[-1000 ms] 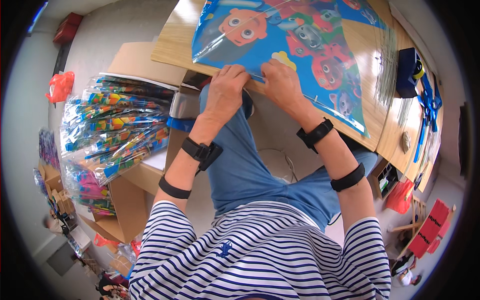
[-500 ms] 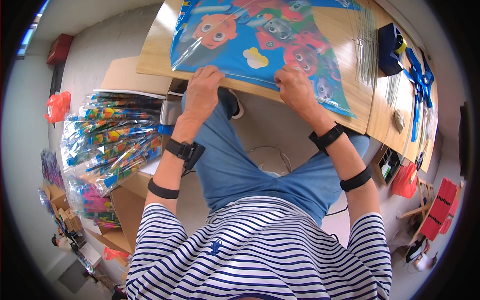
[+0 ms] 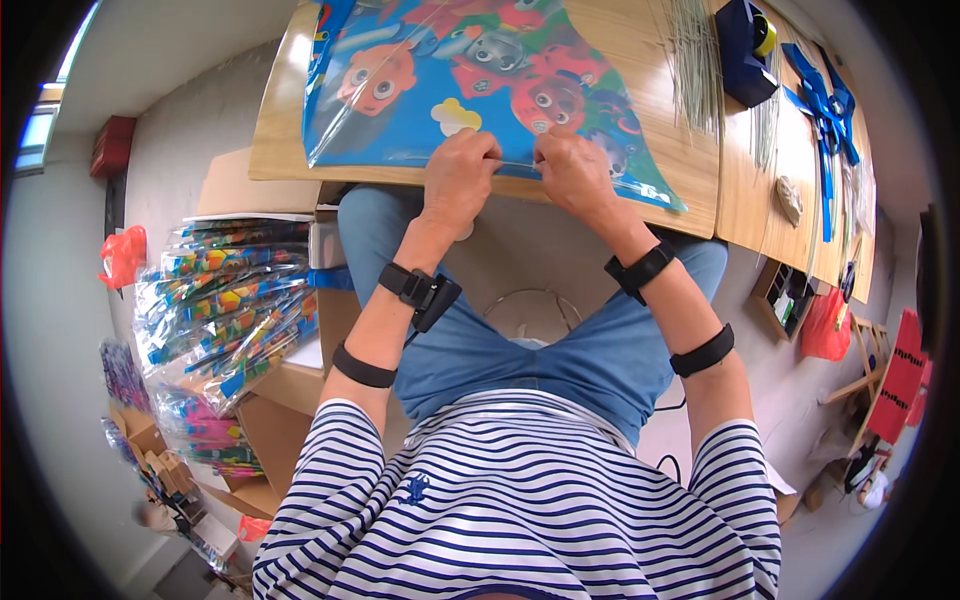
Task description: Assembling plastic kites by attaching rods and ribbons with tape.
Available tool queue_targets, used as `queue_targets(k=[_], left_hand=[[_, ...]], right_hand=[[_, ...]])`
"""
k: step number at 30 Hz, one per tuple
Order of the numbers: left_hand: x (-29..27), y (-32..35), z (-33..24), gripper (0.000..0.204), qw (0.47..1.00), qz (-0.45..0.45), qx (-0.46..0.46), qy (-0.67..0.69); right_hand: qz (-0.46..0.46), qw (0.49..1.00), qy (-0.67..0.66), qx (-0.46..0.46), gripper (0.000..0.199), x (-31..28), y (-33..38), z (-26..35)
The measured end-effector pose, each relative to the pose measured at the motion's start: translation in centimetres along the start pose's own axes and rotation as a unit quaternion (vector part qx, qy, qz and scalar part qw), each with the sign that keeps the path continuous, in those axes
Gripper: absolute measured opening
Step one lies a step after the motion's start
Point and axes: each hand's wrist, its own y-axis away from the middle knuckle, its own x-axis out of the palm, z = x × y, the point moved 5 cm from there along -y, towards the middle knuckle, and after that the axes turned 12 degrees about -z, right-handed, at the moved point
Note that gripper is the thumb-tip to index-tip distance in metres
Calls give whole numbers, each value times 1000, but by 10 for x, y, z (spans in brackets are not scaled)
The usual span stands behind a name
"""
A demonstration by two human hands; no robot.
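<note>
A large blue plastic bag (image 3: 400,140) with colourful cartoon figures and a clear, glossy film lies flat on the wooden table (image 3: 275,135). Its near edge runs along the table's front edge. My left hand (image 3: 460,175) is closed there, thumb and fingers pinching the film just below the yellow and white cloud print. A short way to the right, my right hand (image 3: 575,175) pinches the same edge, knuckles up. A narrow stretch of film shows between the two hands. The fingertips themselves are partly hidden.
A crate-like stack of printed plastic bags (image 3: 230,290) fans out at my left by open cardboard boxes (image 3: 275,440). Thin clear strips (image 3: 695,80), a dark blue tape dispenser (image 3: 745,55) and blue ribbons (image 3: 825,110) lie at the table's right. A red bag (image 3: 826,325) hangs below.
My left hand has moved right along the bag's near edge, so the hands are closer together. The table and bag sit further left in the picture.
</note>
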Motion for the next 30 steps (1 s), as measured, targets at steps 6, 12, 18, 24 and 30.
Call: queue_targets(k=[6,12,18,24,30], left_hand=[[-3,2,3,10,999,11,9,-39],[-1,1,3,9,999,31,-18,-28],[0,1,6,9,999,37,-38,-12],[-2,1,4,8,999,33,-28,-22],[-11,19,-38,21,988,-30,119,-99]], right_hand=[[-3,999,24,-26,5,-14,8,-8],[-5,1000,3,-11,6,-49,24,-35],[14,999,17,36,3,-75,42,-71],[-17,998,22,55,3,-109,61,-102],[-129,971,201,-10,20,-120,67,-46]])
